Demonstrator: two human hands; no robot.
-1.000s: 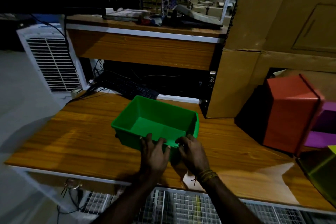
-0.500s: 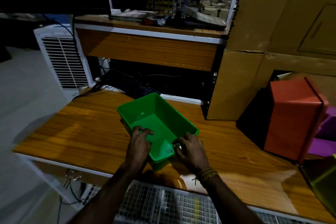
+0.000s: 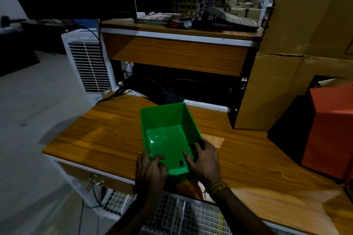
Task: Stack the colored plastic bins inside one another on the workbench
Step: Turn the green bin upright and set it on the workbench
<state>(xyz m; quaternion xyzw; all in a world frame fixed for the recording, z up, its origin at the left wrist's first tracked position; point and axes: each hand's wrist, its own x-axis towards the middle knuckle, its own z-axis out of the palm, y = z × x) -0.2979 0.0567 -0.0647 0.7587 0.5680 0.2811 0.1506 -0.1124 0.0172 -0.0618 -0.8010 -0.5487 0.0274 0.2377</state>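
An open green plastic bin [image 3: 166, 131] stands on the wooden workbench [image 3: 99, 139], long side pointing away from me. My left hand [image 3: 150, 170] grips its near left corner, fingers curled over the rim into the bin. Gripping the near right rim is my right hand [image 3: 204, 160], a thread band on its wrist. A red-orange bin [image 3: 330, 128] stands on its side at the right edge of the bench, open side turned away.
A black keyboard [image 3: 160, 91] with cables lies behind the green bin under a wooden shelf [image 3: 177, 53]. Cardboard boxes [image 3: 286, 82] rise at the back right. A white cooler [image 3: 89, 65] stands left of the bench. A wire grid [image 3: 172, 213] sits below the bench's front edge.
Both hands have turned the green bin from lying crosswise to pointing lengthwise away from me. The camera view has swung left, pushing the red-orange bin to the frame's right edge.
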